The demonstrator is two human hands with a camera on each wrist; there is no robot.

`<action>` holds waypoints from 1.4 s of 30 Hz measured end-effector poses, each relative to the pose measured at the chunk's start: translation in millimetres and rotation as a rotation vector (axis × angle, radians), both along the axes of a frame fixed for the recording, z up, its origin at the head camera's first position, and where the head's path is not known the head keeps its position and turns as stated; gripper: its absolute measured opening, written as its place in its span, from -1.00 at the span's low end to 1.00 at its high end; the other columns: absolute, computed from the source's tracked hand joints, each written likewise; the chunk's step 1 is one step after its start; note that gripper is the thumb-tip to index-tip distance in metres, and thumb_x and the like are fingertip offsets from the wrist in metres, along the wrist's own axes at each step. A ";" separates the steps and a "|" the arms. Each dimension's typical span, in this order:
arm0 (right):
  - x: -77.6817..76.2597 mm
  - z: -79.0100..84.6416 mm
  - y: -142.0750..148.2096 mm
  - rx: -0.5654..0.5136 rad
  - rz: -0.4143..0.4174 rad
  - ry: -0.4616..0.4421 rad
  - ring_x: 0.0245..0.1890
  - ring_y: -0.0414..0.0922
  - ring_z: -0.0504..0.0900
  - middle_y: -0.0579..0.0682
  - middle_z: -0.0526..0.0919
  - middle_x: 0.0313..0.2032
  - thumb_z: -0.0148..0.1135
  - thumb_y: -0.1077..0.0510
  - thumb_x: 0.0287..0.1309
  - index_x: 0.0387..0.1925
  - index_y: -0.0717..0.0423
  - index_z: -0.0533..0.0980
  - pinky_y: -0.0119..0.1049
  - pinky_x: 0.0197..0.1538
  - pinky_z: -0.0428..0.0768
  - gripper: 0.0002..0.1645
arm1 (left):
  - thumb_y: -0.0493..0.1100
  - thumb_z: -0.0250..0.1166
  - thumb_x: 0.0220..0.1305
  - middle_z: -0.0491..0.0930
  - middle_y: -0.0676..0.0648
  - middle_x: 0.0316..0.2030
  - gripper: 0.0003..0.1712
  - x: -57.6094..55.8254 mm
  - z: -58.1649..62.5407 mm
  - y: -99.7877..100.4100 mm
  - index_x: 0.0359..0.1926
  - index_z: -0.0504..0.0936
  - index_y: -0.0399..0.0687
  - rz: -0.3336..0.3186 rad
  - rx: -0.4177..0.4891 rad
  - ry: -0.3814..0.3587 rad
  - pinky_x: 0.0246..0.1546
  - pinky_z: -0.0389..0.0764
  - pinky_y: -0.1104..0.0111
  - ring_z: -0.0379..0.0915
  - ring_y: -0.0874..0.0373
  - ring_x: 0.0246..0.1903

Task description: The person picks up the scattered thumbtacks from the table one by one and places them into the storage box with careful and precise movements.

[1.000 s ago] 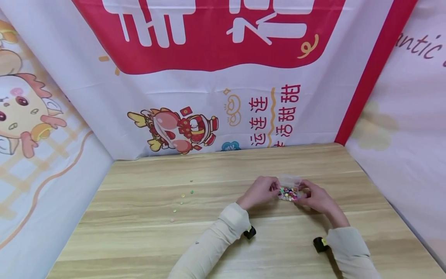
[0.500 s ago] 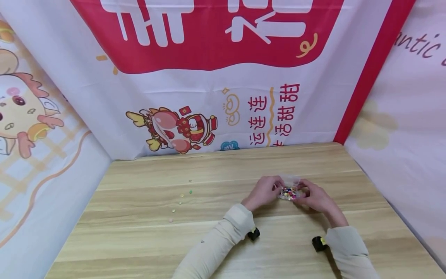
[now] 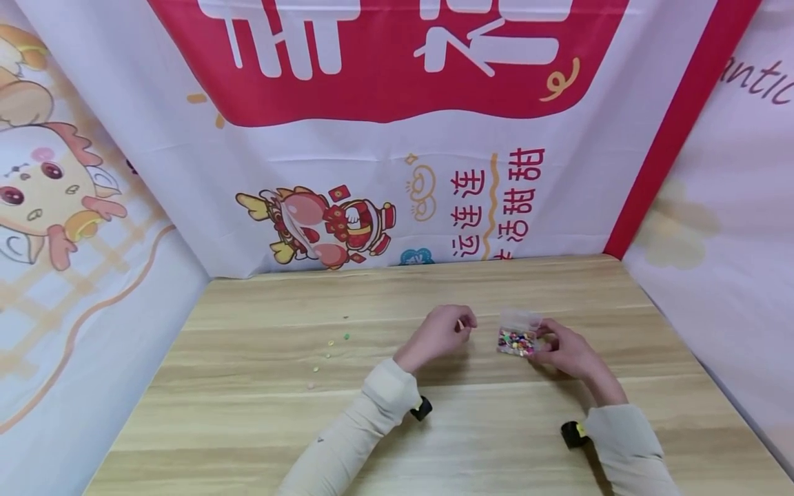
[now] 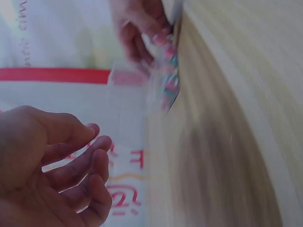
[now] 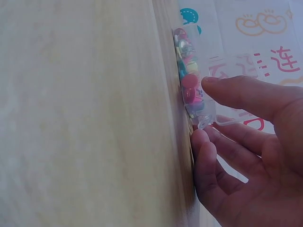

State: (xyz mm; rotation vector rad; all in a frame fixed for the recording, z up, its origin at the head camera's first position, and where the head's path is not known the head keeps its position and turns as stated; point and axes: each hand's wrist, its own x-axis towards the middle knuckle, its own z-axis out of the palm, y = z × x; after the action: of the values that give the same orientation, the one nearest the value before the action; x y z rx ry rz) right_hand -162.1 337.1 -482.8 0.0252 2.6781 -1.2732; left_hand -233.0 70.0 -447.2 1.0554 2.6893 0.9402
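A small clear plastic box stands on the table with its hinged lid raised. Small round pieces in pink, teal, yellow and other colours fill it. My right hand holds the box at its right end, thumb on the rim and fingers low at the side. To the left of the box, my left hand is above the table, apart from it. Its fingers curl, and the thumb tip meets the index fingertip; I cannot tell whether a tiny piece is between them.
On the wooden table, several tiny pieces, including a green one and a pale pink one, lie in a loose line to the left. A printed cloth hangs behind, with more printed cloth at both sides.
My left hand has left the box and moved to the left. My right hand stays at the box, which has hardly moved. The head view has shifted slightly.
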 end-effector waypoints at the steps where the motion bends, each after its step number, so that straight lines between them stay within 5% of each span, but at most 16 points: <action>1: 0.2 -0.2 0.6 -0.002 0.003 -0.001 -0.30 -0.11 0.48 0.27 0.51 0.02 0.37 0.15 0.13 0.26 0.25 0.27 -0.29 -0.47 0.51 -0.28 | -0.29 0.24 0.27 0.65 0.04 -0.33 -0.87 0.8 2.2 -6.4 -0.18 0.66 -0.09 0.015 0.004 -0.012 -0.36 0.50 0.56 0.49 0.30 -0.36; 6: 1.1 -1.4 2.5 0.007 0.002 -0.009 -0.21 -0.05 0.50 0.27 0.51 0.05 0.37 0.13 0.14 0.28 0.24 0.26 -0.29 -0.41 0.52 -0.26 | -0.29 0.25 0.27 0.64 0.04 -0.31 -0.86 2.9 8.6 -38.4 -0.16 0.66 -0.08 0.093 0.026 -0.075 -0.39 0.54 0.52 0.49 0.28 -0.37; 16: -0.5 -2.1 1.9 0.023 0.018 0.006 -0.19 -0.03 0.50 0.32 0.49 0.12 0.37 0.13 0.13 0.26 0.25 0.27 -0.29 -0.38 0.52 -0.27 | -0.32 0.27 0.23 0.66 -0.01 -0.29 -0.85 -1.0 7.5 -100.6 -0.17 0.65 -0.14 0.225 0.005 -0.051 -0.34 0.57 0.41 0.49 0.22 -0.37; 26: 0.3 0.2 1.2 0.007 0.006 -0.025 -0.24 -0.04 0.48 0.32 0.45 0.16 0.34 0.17 0.15 0.29 0.23 0.25 -0.26 -0.43 0.54 -0.27 | -0.47 0.27 0.05 0.67 -0.11 -0.35 -0.78 -18.9 -13.9 -170.7 -0.27 0.66 -0.19 0.400 -0.054 0.062 -0.29 0.59 0.25 0.53 0.13 -0.40; 35: 1.6 0.9 0.7 0.021 0.014 -0.010 -0.25 -0.06 0.48 0.33 0.46 0.14 0.36 0.16 0.13 0.27 0.26 0.26 -0.28 -0.42 0.53 -0.26 | -0.57 0.20 -0.02 0.65 -0.15 -0.26 -0.64 -26.8 -30.5 -192.6 -0.24 0.70 -0.17 0.353 -0.223 0.089 -0.04 0.58 0.12 0.54 -0.04 -0.17; 42: 1.2 1.4 -1.2 0.023 0.008 -0.015 -0.23 -0.04 0.49 0.33 0.46 0.14 0.35 0.16 0.14 0.28 0.24 0.25 -0.28 -0.40 0.53 -0.27 | -0.56 0.20 0.02 0.67 -0.09 -0.34 -0.71 -30.6 -35.7 -190.0 -0.39 0.68 -0.11 0.361 -0.248 0.117 -0.12 0.62 0.19 0.57 0.04 -0.25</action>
State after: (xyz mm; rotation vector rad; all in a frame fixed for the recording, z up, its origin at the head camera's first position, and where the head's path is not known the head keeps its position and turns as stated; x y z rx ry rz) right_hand -160.9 335.9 -481.3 0.0266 2.6774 -1.2356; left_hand -263.6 -120.0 -482.9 0.6070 3.0565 0.5747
